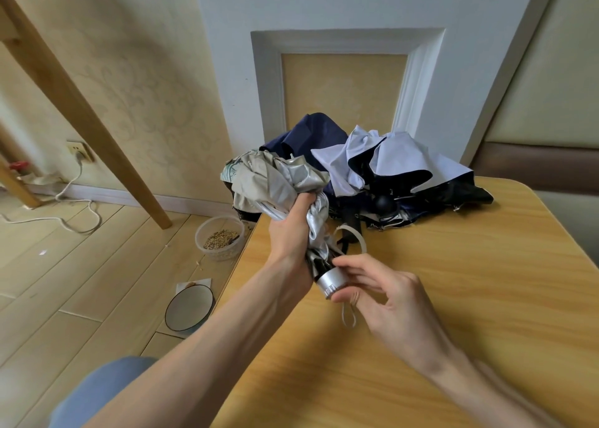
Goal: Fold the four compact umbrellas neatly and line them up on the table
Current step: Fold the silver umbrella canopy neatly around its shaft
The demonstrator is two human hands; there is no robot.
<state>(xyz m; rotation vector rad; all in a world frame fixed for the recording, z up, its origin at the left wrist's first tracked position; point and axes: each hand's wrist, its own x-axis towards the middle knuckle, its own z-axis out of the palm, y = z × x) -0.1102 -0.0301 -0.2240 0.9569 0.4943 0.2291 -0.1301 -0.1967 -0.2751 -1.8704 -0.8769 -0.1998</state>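
Observation:
A silver umbrella (275, 181) hangs loose and crumpled above the wooden table's (453, 298) left edge. My left hand (290, 233) grips its bunched canopy near the shaft. My right hand (382, 291) pinches the silver handle cap (329, 281), from which a grey wrist loop dangles. Behind them on the table lie a dark navy umbrella (308, 135) and a pale lavender umbrella with black lining (398, 165), both unfolded and heaped together. A black round handle (384, 203) shows in the heap. No fourth umbrella can be made out.
On the floor to the left stand a clear plastic tub of grain (220, 238) and a dark-rimmed plate (189, 307). A slanted wooden leg (84, 109) and a white cable (64, 207) are at the left. The wall is just behind the table.

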